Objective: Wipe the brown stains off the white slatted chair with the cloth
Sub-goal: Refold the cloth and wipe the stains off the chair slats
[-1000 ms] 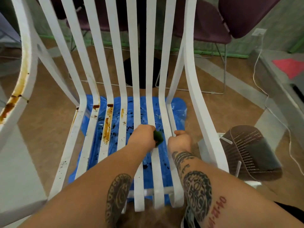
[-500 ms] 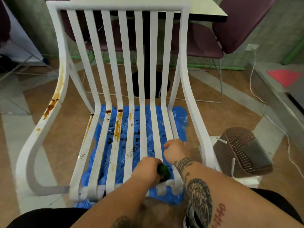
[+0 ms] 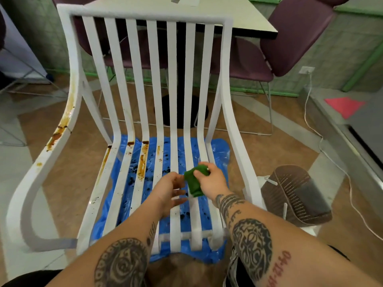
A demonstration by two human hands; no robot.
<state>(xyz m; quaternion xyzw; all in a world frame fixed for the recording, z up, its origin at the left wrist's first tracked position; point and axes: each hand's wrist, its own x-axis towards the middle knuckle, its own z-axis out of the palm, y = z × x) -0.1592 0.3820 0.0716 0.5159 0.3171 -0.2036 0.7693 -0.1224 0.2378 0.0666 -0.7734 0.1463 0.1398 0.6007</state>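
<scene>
Right hand (image 3: 209, 182) pinches green cloth (image 3: 193, 183) over white slatted chair (image 3: 145, 14), left hand (image 3: 167, 190) open beside it; cloth judged soft, light, best gripped bunched

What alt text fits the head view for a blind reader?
A person's right hand holds a green cloth above the seat of a white slatted chair, the left hand open beside it. Brown stains streak the chair's left side.

Your head camera looks forward and steeply down, close above the front of the white slatted chair (image 3: 145, 13). Its wide lens catches your left forearm (image 3: 124, 245) and right forearm (image 3: 250, 235) at the bottom edge and the table (image 3: 248, 17) behind the backrest at the top.
</scene>
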